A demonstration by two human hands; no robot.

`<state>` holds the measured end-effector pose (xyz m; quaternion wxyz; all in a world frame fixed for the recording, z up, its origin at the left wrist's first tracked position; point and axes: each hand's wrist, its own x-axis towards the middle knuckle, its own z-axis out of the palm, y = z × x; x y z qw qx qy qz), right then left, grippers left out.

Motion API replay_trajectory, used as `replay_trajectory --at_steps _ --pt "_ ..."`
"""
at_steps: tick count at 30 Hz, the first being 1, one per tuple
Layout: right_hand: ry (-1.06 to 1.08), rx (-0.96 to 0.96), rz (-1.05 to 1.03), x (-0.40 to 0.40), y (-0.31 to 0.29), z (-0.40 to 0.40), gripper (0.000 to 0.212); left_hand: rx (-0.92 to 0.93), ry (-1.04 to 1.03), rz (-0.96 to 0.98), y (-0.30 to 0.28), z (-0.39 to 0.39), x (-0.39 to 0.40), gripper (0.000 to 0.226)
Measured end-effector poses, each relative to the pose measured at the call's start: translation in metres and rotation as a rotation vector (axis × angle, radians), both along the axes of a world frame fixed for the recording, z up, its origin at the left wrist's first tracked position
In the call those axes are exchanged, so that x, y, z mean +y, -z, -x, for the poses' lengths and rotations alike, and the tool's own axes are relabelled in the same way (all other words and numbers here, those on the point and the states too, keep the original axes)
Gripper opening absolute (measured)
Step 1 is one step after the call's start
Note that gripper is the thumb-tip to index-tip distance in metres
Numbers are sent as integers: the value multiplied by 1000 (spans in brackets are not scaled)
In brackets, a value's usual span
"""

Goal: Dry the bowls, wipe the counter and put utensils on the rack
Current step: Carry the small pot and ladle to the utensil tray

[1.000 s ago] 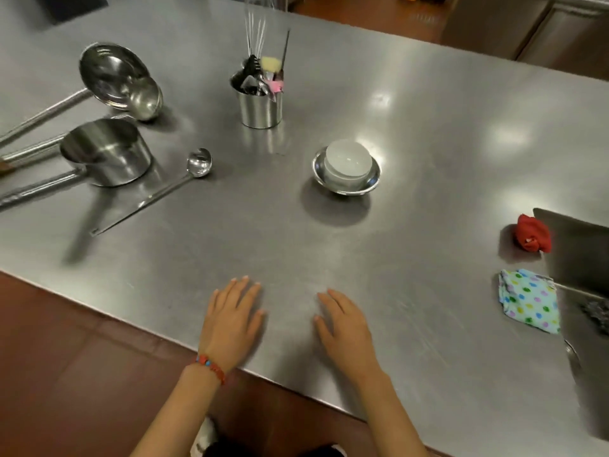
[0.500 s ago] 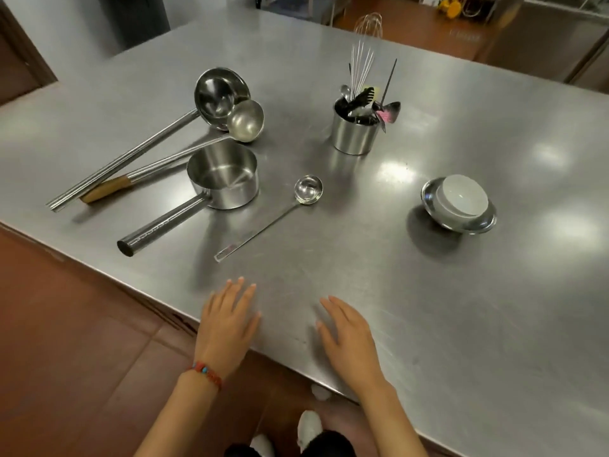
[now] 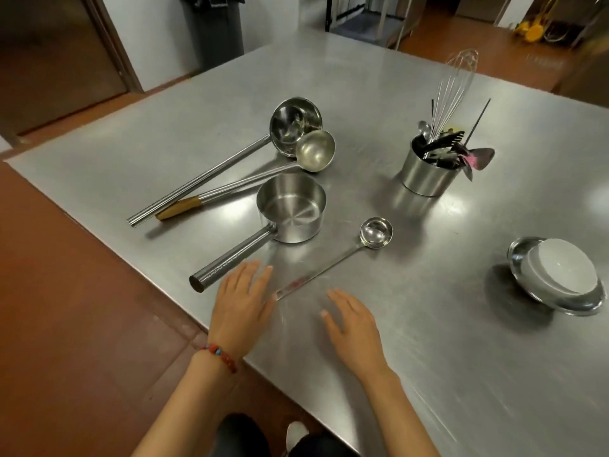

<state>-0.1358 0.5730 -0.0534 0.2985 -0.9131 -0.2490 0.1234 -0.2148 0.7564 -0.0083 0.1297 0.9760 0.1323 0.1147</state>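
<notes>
My left hand (image 3: 242, 301) lies flat, fingers straight, near the steel counter's (image 3: 428, 324) front edge, between the saucepan's handle end and the small ladle's handle end. My right hand (image 3: 351, 324) lies open on the counter just right of that handle. The small ladle (image 3: 375, 233) lies bowl away from me. A saucepan (image 3: 291, 207) stands behind my left hand. Two long ladles, a large one (image 3: 295, 124) and a wooden-handled one (image 3: 314, 150), lie beyond it. A white bowl sits upside down (image 3: 558, 270) on a steel bowl (image 3: 573, 306) at the right.
A steel canister (image 3: 428, 174) holding a whisk, spoons and spatulas stands at the back right. The counter's left edge runs diagonally beside brown floor tiles (image 3: 82, 308). A grey bin (image 3: 212, 31) and a door are beyond the far corner.
The view has swung left, so the cloths are out of view and the pots sit nearer the centre. Both hands have moved forward toward the small ladle's handle.
</notes>
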Motion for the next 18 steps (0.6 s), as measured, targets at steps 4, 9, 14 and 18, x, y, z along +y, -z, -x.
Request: replay_trajectory --at_steps 4,9,14,18 --pt "26 16 -10 24 -1 -6 44 -18 -4 20 -8 -12 32 46" --pt "128 38 -28 56 6 -5 42 78 -46 294 -2 -34 87 38" --pt "352 105 -72 83 14 7 39 334 -65 726 5 -58 131 39" --pt "659 209 -148 105 20 14 35 486 -38 1037 19 -71 144 22"
